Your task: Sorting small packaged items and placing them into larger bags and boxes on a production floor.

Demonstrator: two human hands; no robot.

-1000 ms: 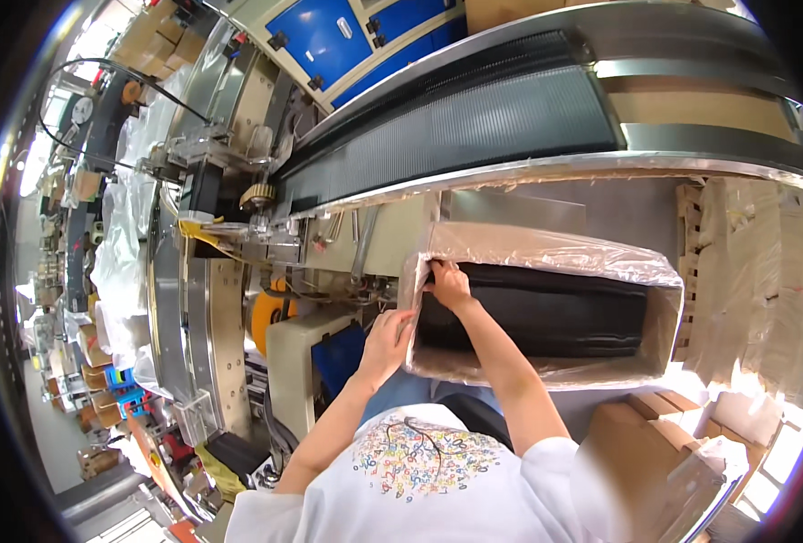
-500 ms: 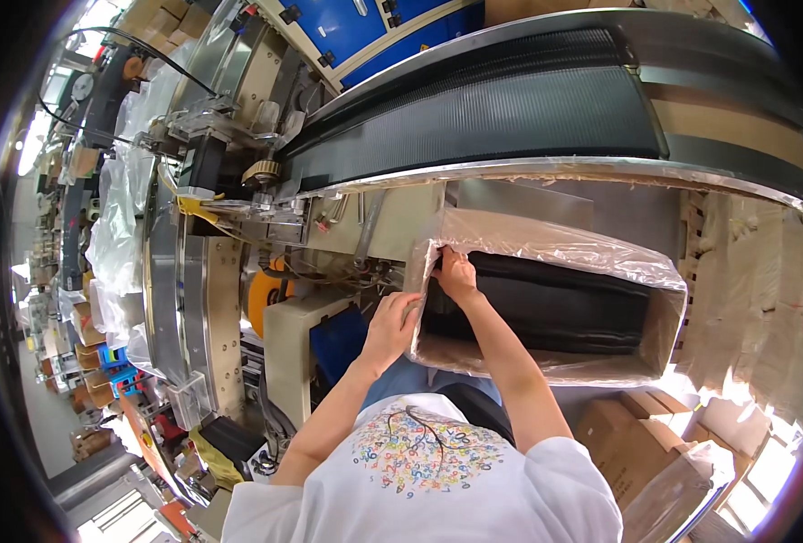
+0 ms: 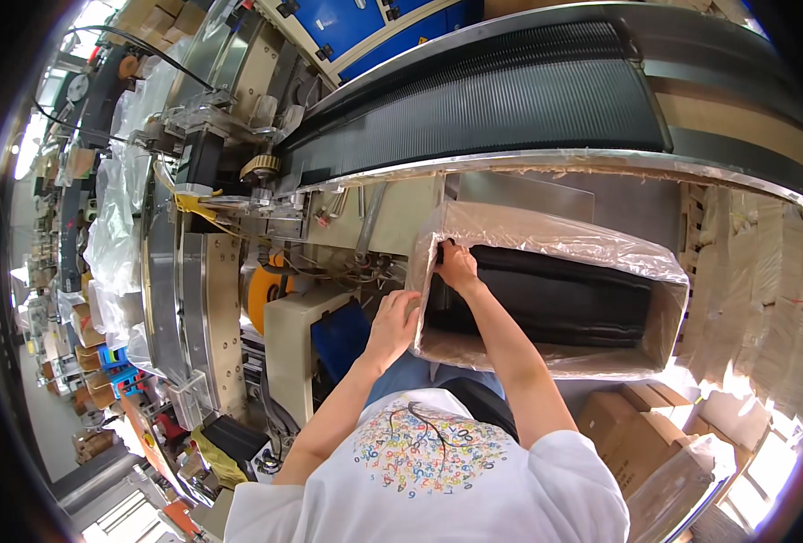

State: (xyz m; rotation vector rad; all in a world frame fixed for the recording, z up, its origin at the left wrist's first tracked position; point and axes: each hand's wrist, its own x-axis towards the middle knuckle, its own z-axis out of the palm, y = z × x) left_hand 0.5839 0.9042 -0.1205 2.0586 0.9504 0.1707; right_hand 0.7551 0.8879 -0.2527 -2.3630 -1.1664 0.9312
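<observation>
Both forearms reach up from the near edge, elbows bent and wide apart. The left hand lies against the outside of the box's left end wall, its wrist lower than its fingers; its grip is loose, fingers nearly straight and touching the wall, holding nothing. The right hand reaches over the near side into the far left corner of the box, fingers bent downward. Its fingertips are partly hidden there, so I cannot tell how far that grip is closed or whether it has hold of anything.

There is one long box, open at the top, just right of the middle and near the person's lap, with a clear plastic film over its walls. Black material lies lengthwise inside; its pieces cannot be counted. One ribbed black sheet lies on the long belt beyond the box.

Left of the box stands a pale counter with a few metal tools on it. Nearer is a cream cabinet, and beside it one orange wheel. Blue doors show at the far side, and brown cartons stand at the near right.
</observation>
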